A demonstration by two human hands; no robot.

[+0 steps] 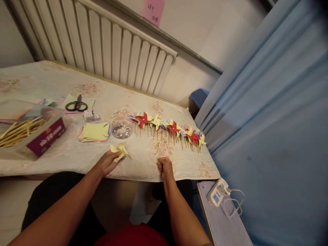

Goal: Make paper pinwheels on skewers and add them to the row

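Observation:
My left hand rests at the table's near edge, pinching a folded yellow paper pinwheel head. About a hand's width to the right, my right hand is curled closed on the tablecloth; whatever its fingers hold is too small to make out. Beyond both hands lies a row of several finished paper pinwheels on wooden sticks, red, yellow and purple. A small clear dish of shiny pins sits just behind the yellow pinwheel head.
A stack of coloured paper squares lies left of the dish. A box of wooden sticks, black scissors and two small boxes are further left. A radiator backs the table; a blue curtain hangs right. A white charger rests on a side surface.

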